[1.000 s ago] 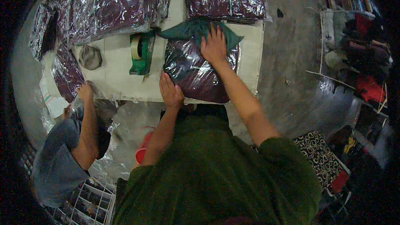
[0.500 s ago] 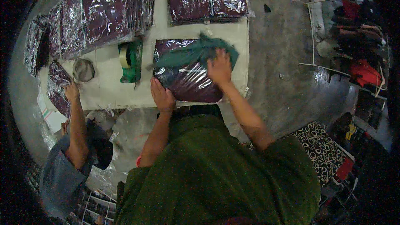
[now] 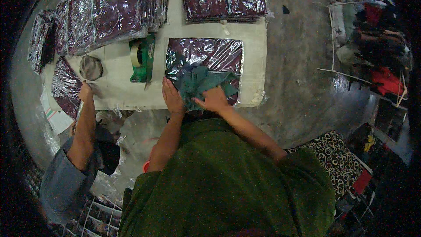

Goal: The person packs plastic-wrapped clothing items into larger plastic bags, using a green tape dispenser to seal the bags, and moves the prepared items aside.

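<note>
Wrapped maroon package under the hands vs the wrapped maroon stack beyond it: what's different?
The package has a green cloth bunched over its near part; the stack has none. The stack shows layered edges; the package looks flatter. The stack has a pale strip across its top; none shows on the package's visible part. Both have glossy clear wrap.

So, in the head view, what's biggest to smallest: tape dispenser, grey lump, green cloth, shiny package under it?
1. Shiny package, partly covered
2. Green cloth, crumpled
3. Tape dispenser
4. Grey lump
</note>
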A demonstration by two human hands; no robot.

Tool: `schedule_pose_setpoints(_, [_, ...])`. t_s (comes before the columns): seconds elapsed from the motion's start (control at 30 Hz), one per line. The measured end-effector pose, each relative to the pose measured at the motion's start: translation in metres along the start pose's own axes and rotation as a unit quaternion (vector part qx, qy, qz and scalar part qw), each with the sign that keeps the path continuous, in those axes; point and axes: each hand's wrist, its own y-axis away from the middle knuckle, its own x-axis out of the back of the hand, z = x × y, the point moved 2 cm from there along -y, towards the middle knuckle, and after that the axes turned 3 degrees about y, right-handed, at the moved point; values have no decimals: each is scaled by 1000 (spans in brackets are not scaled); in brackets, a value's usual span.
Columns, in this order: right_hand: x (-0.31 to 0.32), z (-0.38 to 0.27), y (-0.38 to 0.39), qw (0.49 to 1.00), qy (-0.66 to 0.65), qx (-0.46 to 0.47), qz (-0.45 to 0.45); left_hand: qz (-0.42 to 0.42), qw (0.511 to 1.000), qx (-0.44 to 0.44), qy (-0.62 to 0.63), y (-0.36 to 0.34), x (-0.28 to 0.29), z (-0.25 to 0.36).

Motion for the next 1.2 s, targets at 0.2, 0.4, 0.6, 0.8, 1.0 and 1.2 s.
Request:
schedule_pose_setpoints(0.2, [54,85,-62,928,44,-184,320,-15,999,20,33,-4,14,11])
schedule_pose_setpoints(0.4, [61,101,-57,881,-200,36,428,-17,998,44,40,-3,12,7])
schedule_pose_setpoints(0.6, [15,-59,-37,960,-10,100,262,-17,992,64,112,-4,25,10])
schedule_pose_setpoints(0.8, [12,41,-2,955,35,10,295,44,998,7,53,-2,14,4])
schedule_pose_setpoints(1.0, [-4,111,29,912,-256,-87,310,8,995,6,97,-6,31,5])
schedule_pose_setpoints(1.2, [-17,-53,-6,936,-11,214,278,-148,989,18,-18,24,39,-31])
